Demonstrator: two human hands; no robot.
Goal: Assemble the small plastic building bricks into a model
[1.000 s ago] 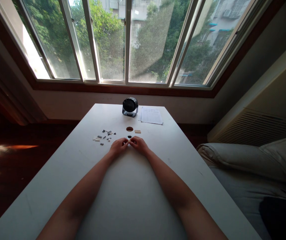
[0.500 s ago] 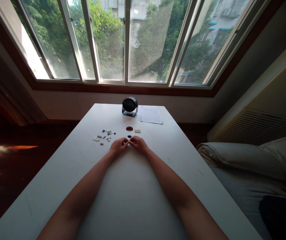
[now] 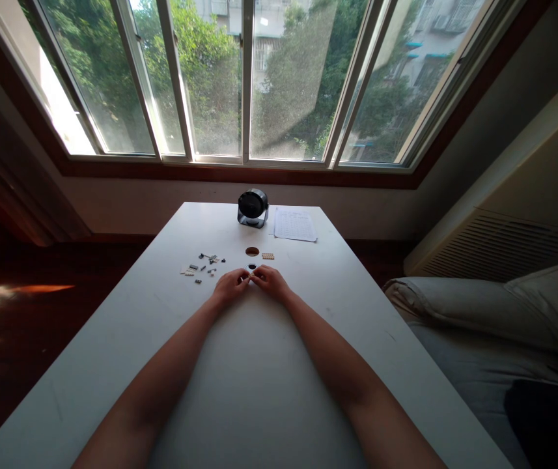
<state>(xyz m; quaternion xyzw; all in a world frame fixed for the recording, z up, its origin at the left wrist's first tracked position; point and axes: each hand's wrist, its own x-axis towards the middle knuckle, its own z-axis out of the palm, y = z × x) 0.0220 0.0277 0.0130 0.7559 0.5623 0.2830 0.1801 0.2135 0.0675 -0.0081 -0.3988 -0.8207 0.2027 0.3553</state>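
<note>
Both hands meet over the white desk [image 3: 308,312], fingertips together on a tiny pale piece [image 3: 250,277] pinched between them; the left hand [image 3: 230,286] and the right hand [image 3: 269,282] each close thumb and forefinger on it from opposite sides. The piece is too small to tell its shape or whether it is one part or two pressed together. To do this well, it seems wise to keep both wrists resting on the desk for steadiness, hold the piece low over the surface so a slip drops it close by, and press straight along its length, not at a slant, since so small a thing would likely skew or spring out. The piece sits exactly between the fingertips, touching both hands. Just beyond them lie a small dark round part [image 3: 252,266], a brown disc [image 3: 252,251] and a tan studded plate [image 3: 267,256]; a scatter of small grey and pale parts [image 3: 201,266] lies near the left hand, to its far-left side.
</note>
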